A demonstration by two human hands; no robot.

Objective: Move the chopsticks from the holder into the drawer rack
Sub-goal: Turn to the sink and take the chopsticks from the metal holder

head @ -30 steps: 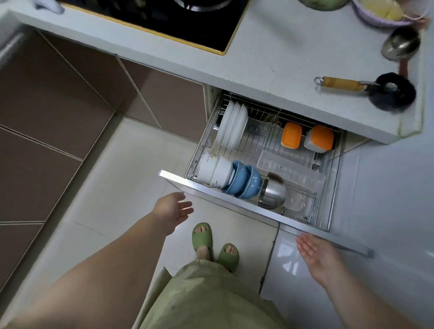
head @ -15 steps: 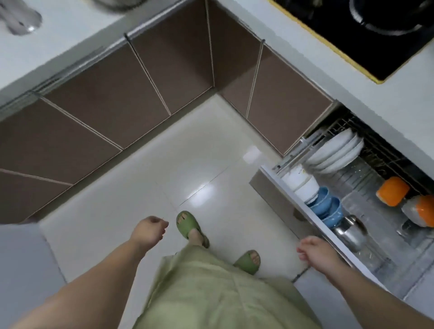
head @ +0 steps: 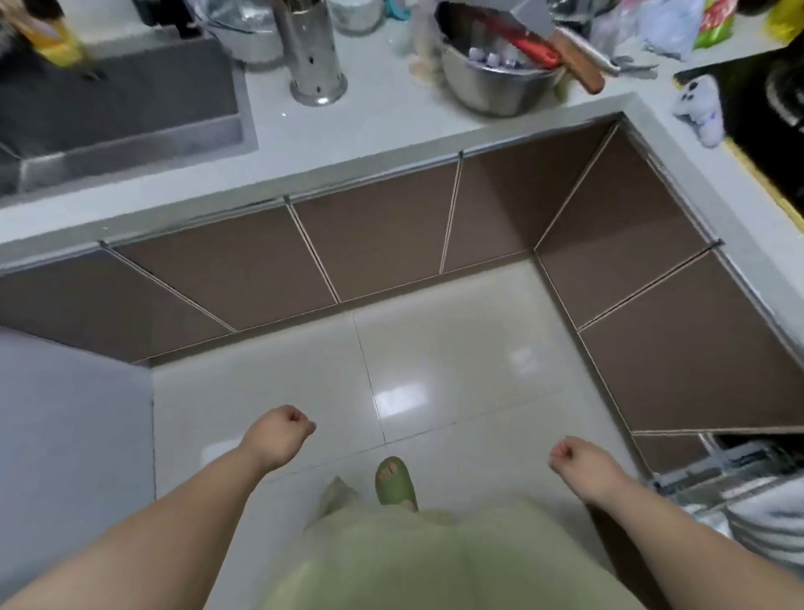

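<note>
- I'm looking down at both arms over pale glossy floor tiles (head: 435, 348); there's wide open floor ahead, bounded by brown cabinet fronts (head: 383, 244) that meet at a corner on the right.
- Left hand (head: 278, 435): curled into a loose fist, nothing in it, hanging over bare floor well short of the cabinets.
- Right hand (head: 578, 466): also curled closed, holding nothing, just left of the open drawer rack (head: 713, 474) at the lower right edge.
- That drawer rack is wire and metal, its front corner jutting into the floor space; white plates (head: 765, 522) stand in it (most of it is cut off by the frame).
- The holder (head: 311, 52) is a tall shiny steel cylinder with punched holes and a flared base, upright on the grey table (head: 374, 117) between the sink (head: 117, 109) and a steel bowl (head: 496, 87).
- Chopsticks (head: 300, 5): only a blurred hint of stick ends at the holder's mouth, at the very top edge (I can't count them).
- The table's edge runs as a straight pale lip above the cabinets, then turns down the right side.
- A red-handled knife (head: 522, 43) and a wooden handle (head: 578, 65) lie across the bowl.
- One green slipper (head: 393, 481) pokes out below a green garment (head: 413, 561).
</note>
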